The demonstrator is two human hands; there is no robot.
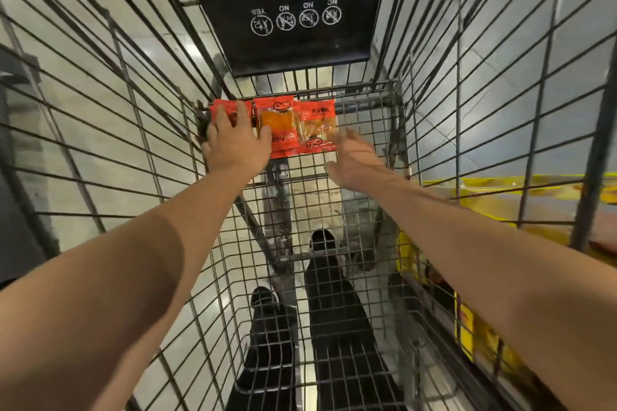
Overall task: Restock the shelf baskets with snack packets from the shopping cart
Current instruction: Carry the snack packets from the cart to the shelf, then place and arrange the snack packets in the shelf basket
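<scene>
Three red-orange snack packets (283, 127) lie side by side on the wire floor at the far end of the shopping cart (300, 197). My left hand (233, 140) lies flat on the leftmost packet (227, 110), fingers spread and straight. My right hand (354, 157) hovers, blurred, just right of the rightmost packet (319, 125), fingers extended and holding nothing. Both forearms reach down into the cart.
Wire cart walls rise on both sides. A black child-seat flap (290, 13) with white pictograms hangs at the far end. Yellow packets (500, 197) show outside the right wall. My dark trousers and shoes (320, 240) appear through the cart floor, over a pale tiled floor.
</scene>
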